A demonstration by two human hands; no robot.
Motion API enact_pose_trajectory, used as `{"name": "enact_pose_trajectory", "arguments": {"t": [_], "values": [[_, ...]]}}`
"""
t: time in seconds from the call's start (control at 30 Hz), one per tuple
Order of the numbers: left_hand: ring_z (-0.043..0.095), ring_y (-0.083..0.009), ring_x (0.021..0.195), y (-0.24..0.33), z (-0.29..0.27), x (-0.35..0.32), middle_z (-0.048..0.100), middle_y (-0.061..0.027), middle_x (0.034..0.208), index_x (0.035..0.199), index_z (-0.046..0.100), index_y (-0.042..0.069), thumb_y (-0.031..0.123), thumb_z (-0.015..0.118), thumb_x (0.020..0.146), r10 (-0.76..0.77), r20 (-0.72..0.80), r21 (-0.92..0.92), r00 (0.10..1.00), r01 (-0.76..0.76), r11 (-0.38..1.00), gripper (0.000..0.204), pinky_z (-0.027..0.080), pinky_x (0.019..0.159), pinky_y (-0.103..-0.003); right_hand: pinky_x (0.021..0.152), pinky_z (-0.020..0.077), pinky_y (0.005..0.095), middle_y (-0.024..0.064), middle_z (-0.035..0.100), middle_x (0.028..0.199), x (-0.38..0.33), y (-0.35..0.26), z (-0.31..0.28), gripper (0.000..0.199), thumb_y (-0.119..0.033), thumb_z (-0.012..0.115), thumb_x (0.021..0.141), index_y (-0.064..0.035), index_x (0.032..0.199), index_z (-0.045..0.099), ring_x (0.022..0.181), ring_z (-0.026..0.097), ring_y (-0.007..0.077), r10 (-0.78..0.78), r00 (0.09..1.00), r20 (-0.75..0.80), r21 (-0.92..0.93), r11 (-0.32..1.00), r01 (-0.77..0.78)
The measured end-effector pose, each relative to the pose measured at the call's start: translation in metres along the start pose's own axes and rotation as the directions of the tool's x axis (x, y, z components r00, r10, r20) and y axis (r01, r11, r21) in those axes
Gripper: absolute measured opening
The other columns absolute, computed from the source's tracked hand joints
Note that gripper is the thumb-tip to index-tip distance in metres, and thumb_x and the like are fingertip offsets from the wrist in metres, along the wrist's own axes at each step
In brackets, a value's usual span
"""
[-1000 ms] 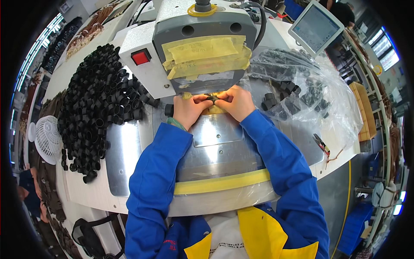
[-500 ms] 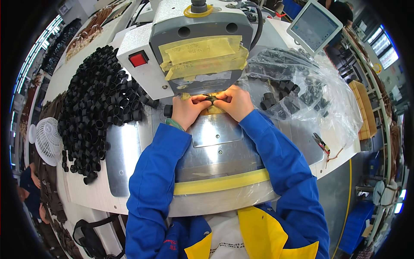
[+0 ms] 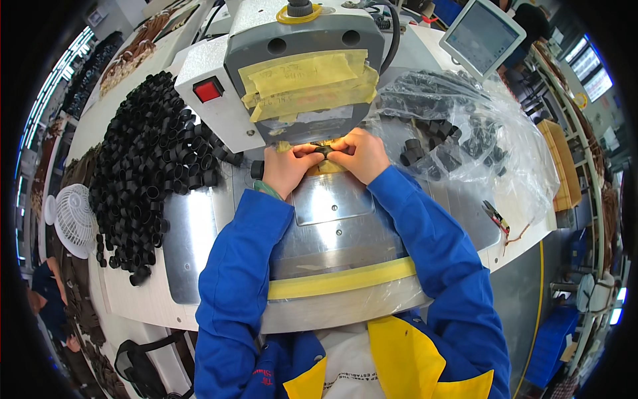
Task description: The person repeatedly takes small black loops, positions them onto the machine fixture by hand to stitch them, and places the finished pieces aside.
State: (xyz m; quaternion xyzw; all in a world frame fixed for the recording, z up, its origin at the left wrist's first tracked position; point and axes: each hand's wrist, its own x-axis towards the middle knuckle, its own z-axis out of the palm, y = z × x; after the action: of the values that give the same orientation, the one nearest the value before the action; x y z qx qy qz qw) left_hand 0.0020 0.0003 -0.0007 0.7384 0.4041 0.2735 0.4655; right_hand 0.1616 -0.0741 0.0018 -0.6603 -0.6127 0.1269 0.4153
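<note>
Both my hands meet under the head of a grey and white machine, in a patch of yellow light. My left hand and my right hand pinch a small dark part between thumbs and fingers. Its shape is mostly hidden by my fingertips. Just beside my left hand, a short black ring-shaped sleeve lies on the metal plate. In front of my wrists stretches a shiny metal work surface with a yellow tape strip across its near edge.
A large heap of black ring-shaped sleeves covers the left side. On the right lie a clear plastic bag with black pieces, and pliers. A tilted screen stands at the back right. A white fan is at far left.
My hands stay at the same spot, with the small dark part still pinched. The whole view shifts very slightly.
</note>
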Motion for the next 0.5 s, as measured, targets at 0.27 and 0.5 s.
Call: {"name": "enact_pose_trajectory", "arguments": {"t": [0.27, 0.5], "values": [[0.062, -0.0149, 0.062, -0.006, 0.002, 0.003, 0.065, -0.0115, 0.07, 0.08, 0.066, -0.002, 0.022, 0.071, 0.063, 0.032, -0.041, 0.086, 0.999, -0.028, 0.996, 0.029, 0.048, 0.063, -0.023, 0.053, 0.0435, 0.0286, 0.0074, 0.053, 0.068, -0.001, 0.0, 0.0, 0.02, -0.017, 0.071, 0.062, -0.0027, 0.075, 0.064, 0.056, 0.054, 0.0174, -0.006, 1.0, -0.007, -0.004, 1.0, 0.006], [0.06, -0.012, 0.062, 0.004, -0.005, -0.002, 0.065, -0.0096, 0.071, 0.078, 0.065, -0.003, 0.014, 0.071, 0.063, 0.015, -0.037, -0.004, 0.999, -0.015, 1.0, 0.023, 0.048, 0.061, -0.023, 0.063, 0.0449, 0.0326, 0.0095, 0.056, 0.07, 0.001, -0.003, 0.004, 0.019, -0.02, 0.069, 0.063, -0.0048, 0.072, 0.064, 0.069, 0.056, 0.0248, -0.001, 1.0, 0.002, -0.012, 1.0, 0.001]]}}
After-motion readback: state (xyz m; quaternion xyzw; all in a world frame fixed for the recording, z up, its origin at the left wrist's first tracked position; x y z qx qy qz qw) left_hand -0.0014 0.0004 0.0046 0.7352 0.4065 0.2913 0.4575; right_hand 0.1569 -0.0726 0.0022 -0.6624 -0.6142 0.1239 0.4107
